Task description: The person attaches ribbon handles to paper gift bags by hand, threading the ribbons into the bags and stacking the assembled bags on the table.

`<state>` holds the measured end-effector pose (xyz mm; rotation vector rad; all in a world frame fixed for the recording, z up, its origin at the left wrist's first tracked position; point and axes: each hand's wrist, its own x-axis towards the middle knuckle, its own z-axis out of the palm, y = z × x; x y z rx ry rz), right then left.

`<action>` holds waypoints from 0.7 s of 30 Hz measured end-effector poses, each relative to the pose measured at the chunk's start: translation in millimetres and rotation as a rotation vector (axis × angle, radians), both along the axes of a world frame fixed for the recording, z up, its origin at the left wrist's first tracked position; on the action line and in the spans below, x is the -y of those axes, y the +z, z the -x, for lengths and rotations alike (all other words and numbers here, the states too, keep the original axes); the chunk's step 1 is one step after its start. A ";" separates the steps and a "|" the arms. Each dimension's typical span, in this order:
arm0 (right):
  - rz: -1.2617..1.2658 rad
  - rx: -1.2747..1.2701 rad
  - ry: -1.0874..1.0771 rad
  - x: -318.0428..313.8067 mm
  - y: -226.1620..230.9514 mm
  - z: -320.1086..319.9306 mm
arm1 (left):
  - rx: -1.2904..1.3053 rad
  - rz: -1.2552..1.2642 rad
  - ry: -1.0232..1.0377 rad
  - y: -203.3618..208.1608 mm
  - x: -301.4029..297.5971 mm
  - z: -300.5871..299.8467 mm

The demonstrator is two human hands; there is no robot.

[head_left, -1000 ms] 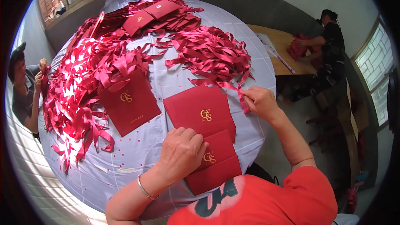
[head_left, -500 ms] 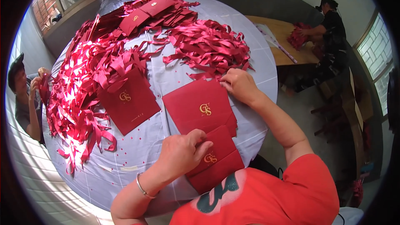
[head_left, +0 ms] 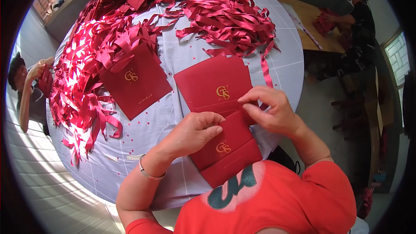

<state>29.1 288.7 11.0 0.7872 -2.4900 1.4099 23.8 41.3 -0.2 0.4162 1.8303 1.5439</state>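
In front of me on the round table lies a flat red paper bag (head_left: 225, 141) with a gold emblem and a folded lower part. Over its left edge my left hand (head_left: 195, 132) is closed in a pinch; whatever its fingertips hold is too small to tell. Above the bag's upper right corner, my right hand (head_left: 275, 110) has thumb and forefinger bent together. A red ribbon (head_left: 266, 71) runs from the ribbon pile to behind this hand and seems held in it. Further red bags (head_left: 212, 78) lie just beyond, stacked flat.
Ribbon-strung bags (head_left: 93, 78) are heaped on the left, with one bag (head_left: 136, 84) lying flat beside them. Loose ribbons (head_left: 229, 21) form a pile at the far side. A person (head_left: 32, 82) handles a bag at the left; another person (head_left: 359, 26) works at a wooden table (head_left: 307, 13).
My right hand has come from the ribbon pile toward me, and a ribbon now trails from the pile. My left hand has moved up to the near bag's upper part. The view has shifted.
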 end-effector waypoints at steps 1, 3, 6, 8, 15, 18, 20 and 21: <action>-0.003 -0.039 0.028 1.9 -3.7 -2.7 | 0.004 -0.018 -0.007 -1.6 -0.1 0.3; 0.001 -0.086 0.078 4.5 -12.3 -6.3 | 0.011 -0.034 -0.016 -3.9 -0.1 0.1; 0.069 -0.027 0.067 6.4 -15.9 -15.3 | 0.098 -0.088 0.002 -6.8 0.8 0.3; 0.073 -0.024 0.071 4.3 -14.9 -19.5 | 0.120 -0.071 -0.015 -8.9 2.3 1.8; 0.020 -0.161 0.122 9.8 -14.3 -23.9 | 0.177 -0.067 0.003 -3.3 -1.2 0.6; -0.023 -0.197 0.083 16.4 -14.3 -24.8 | 0.140 -0.064 0.038 0.9 -3.5 -3.6; -0.041 -0.197 0.070 18.3 -13.5 -25.9 | 0.124 -0.062 0.033 1.8 -3.4 -4.4; -0.060 -0.195 0.058 19.0 -13.3 -26.4 | 0.110 -0.060 0.028 1.9 -3.5 -4.5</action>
